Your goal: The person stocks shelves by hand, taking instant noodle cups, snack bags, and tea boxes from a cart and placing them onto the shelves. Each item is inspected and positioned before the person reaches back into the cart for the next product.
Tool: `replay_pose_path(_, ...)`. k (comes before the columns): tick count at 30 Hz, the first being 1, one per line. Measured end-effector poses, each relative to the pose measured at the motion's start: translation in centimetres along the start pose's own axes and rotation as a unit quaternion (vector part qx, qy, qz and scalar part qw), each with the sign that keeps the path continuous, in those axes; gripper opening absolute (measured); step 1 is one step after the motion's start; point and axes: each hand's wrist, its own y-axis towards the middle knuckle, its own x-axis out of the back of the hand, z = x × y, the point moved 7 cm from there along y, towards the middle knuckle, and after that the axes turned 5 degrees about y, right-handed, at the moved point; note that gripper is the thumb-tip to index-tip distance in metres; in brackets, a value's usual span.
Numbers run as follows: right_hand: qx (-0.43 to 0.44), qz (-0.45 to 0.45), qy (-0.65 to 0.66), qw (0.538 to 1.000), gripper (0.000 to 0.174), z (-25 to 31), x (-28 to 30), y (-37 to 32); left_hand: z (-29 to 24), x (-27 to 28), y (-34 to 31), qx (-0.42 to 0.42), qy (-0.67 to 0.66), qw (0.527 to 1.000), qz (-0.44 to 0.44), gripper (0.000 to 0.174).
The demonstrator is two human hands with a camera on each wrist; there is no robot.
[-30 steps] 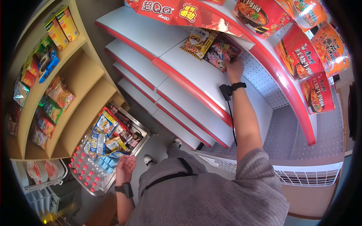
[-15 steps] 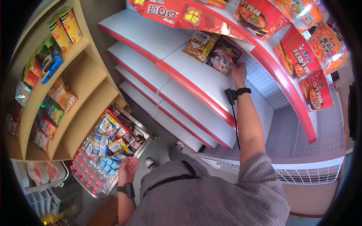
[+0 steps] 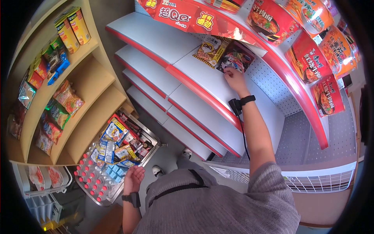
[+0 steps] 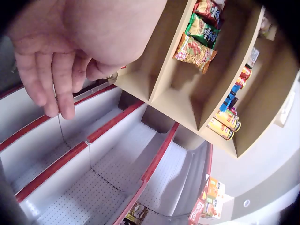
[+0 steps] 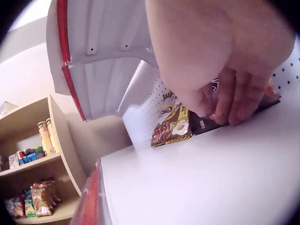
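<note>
A dark noodle packet [image 3: 236,57] lies on the white shelf, beside a yellow-brown packet [image 3: 211,50] with a cartoon face. At the dark packet's near edge is my right hand [image 3: 234,79], its fingertips touching it. From the right wrist view, the fingers of the right hand [image 5: 234,89] reach down over the dark packet [image 5: 206,123], left of which stands the yellow-brown packet [image 5: 174,123]. My left hand [image 3: 133,178] hangs beside the metal cart with nothing in it; the left wrist view shows the left hand [image 4: 61,61] with fingers extended.
A metal cart [image 3: 150,147] holds yellow-and-blue packets, red-capped bottles [image 3: 91,181] and dark packets. Wooden shelves [image 3: 91,78] with snacks stand at left. Above the white shelf hang a red box [image 3: 183,17] and noodle tubs [image 3: 309,58]. A white wire basket [image 3: 319,183] sits lower right.
My right hand has moved from the dark packet's right side to its near left corner. The two packets lie side by side as before. My left hand has stayed beside the cart.
</note>
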Motion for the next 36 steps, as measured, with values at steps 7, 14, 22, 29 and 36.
replay_pose_path(7,0.007,0.006,-0.065,0.998,0.030,4.4,-1.1,0.4,0.4,0.7,-1.0,-0.008,-0.013,0.999,-0.030,0.023)
replay_pose_path(14,0.060,0.117,0.015,0.991,0.034,8.1,-5.9,2.7,1.6,1.3,-1.4,-0.009,-0.024,0.999,-0.032,0.021)
replay_pose_path(22,-0.014,0.066,0.027,0.997,0.035,4.4,-8.0,5.0,2.2,1.9,-2.0,-0.005,-0.044,0.996,-0.074,0.021)
replay_pose_path(29,0.227,0.051,-0.004,0.973,0.030,11.2,-7.2,5.1,2.9,2.3,-1.9,0.004,-0.044,0.996,-0.083,0.020)
replay_pose_path(36,0.153,0.079,-0.286,0.943,0.037,10.6,-10.3,5.4,2.8,2.8,-1.9,0.005,-0.036,0.995,-0.095,0.022)
